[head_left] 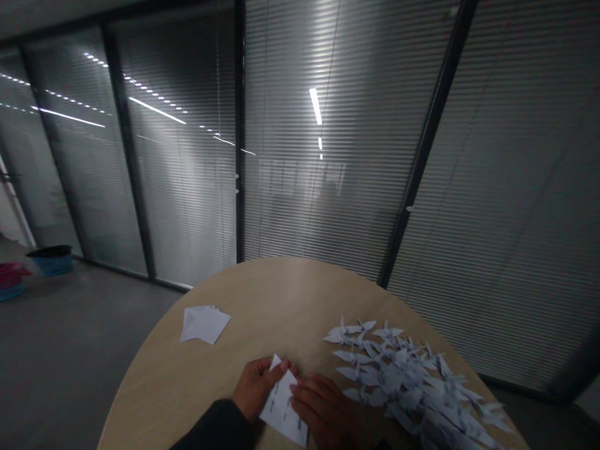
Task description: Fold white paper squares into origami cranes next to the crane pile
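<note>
A partly folded piece of white paper (284,409) with small dark print is between my two hands, low in the head view and just above or on the table. My left hand (255,384) is closed on its left side, the thumb pressed near the upper point. On the other side, the fingers of my right hand (321,406) lie over the paper's right edge. A large cluster of white folded paper cranes (403,375) spreads over the table to the right of my right hand. A few loose sheets of white paper (206,324) lie overlapped at the left.
The round wooden table (290,294) has its far edge close to a glass partition with blinds (323,206). On the grey floor at the far left stand a blue bin with a black liner (52,261) and another bin with a red liner (12,281).
</note>
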### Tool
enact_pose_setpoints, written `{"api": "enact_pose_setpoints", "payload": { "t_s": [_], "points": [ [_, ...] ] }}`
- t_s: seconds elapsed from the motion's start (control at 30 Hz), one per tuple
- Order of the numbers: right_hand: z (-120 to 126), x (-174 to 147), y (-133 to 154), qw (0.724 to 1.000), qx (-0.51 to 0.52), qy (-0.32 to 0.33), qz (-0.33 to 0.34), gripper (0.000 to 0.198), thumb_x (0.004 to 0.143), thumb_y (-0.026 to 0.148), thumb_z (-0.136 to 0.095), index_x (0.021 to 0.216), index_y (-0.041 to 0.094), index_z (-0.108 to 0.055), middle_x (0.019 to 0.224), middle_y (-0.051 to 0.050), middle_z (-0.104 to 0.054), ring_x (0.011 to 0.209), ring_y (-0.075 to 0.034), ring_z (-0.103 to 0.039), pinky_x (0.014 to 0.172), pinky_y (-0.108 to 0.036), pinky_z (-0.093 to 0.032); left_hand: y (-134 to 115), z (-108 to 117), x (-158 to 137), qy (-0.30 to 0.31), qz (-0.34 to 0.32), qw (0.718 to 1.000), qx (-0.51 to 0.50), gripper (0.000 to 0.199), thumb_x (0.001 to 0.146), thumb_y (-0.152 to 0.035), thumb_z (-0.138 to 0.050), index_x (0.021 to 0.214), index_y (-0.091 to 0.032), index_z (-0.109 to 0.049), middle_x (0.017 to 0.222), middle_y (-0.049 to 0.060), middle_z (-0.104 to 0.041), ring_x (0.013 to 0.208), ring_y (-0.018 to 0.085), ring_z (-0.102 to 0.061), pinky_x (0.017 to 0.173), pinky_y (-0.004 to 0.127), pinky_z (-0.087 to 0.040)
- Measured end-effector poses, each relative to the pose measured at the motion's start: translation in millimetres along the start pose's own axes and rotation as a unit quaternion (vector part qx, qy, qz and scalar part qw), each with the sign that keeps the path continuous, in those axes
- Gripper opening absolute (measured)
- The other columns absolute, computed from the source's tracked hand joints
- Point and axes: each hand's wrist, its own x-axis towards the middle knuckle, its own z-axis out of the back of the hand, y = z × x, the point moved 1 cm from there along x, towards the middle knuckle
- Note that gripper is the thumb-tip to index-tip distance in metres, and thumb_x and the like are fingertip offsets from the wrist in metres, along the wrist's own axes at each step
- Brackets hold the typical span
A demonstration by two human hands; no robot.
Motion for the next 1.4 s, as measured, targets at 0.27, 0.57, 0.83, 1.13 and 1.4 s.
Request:
{"api": "enact_pose_setpoints", "payload": {
  "t_s": [0.27,0.57,0.83,1.13,1.4],
  "points": [
    [-1,-2,0,1.000,0.012,0.003,0.005,0.022,0.092,0.014,-0.041,0.090,0.016,-0.062,0.080,-0.002,-0.075,0.088,-0.012,-0.067,0.091,-0.025,-0.048,-4,-3,-4,0.004,-0.007,1.000,-0.010,0.048,0.042,-0.052,-0.082,0.060,-0.008,-0.071,0.049,0.003,-0.066,0.047,0.011,-0.055,0.050,0.023,-0.041],
    [5,3,0,0.999,0.015,0.029,0.007,0.019,0.091,0.013,-0.043,0.093,0.016,-0.062,0.084,-0.002,-0.075,0.090,-0.012,-0.067,0.090,-0.025,-0.049,-5,-2,-4,-0.007,-0.017,1.000,0.009,0.048,0.044,-0.052,-0.081,0.058,-0.008,-0.070,0.046,0.003,-0.064,0.043,0.012,-0.054,0.047,0.023,-0.039],
    [-12,-19,4,0.992,0.065,0.057,-0.092,0.018,0.085,0.020,-0.050,0.099,0.019,-0.062,0.096,-0.005,-0.073,0.093,-0.018,-0.066,0.085,-0.032,-0.053,-2,2,-2,-0.028,-0.042,0.999,0.019,0.047,0.048,-0.054,-0.078,0.059,-0.010,-0.066,0.049,0.002,-0.064,0.043,0.012,-0.053,0.046,0.023,-0.039],
    [-15,-24,-2,0.726,0.323,0.169,-0.583,0.050,0.078,0.060,-0.047,0.087,0.016,-0.067,0.082,-0.008,-0.072,0.077,-0.022,-0.068,0.066,-0.028,-0.053,-9,-12,-11,-0.026,-0.056,0.995,0.073,0.052,0.044,-0.059,-0.076,0.060,-0.011,-0.065,0.051,0.002,-0.064,0.045,0.012,-0.054,0.046,0.023,-0.039],
    [-28,-34,2,0.654,0.378,0.205,-0.622,0.055,0.068,0.067,-0.051,0.072,0.015,-0.068,0.064,-0.004,-0.068,0.062,-0.018,-0.061,0.056,-0.025,-0.044,0,-13,-10,-0.010,-0.045,0.995,0.089,0.052,0.048,-0.059,-0.075,0.066,-0.010,-0.068,0.056,0.004,-0.067,0.048,0.014,-0.056,0.048,0.024,-0.039]
  ]
}}
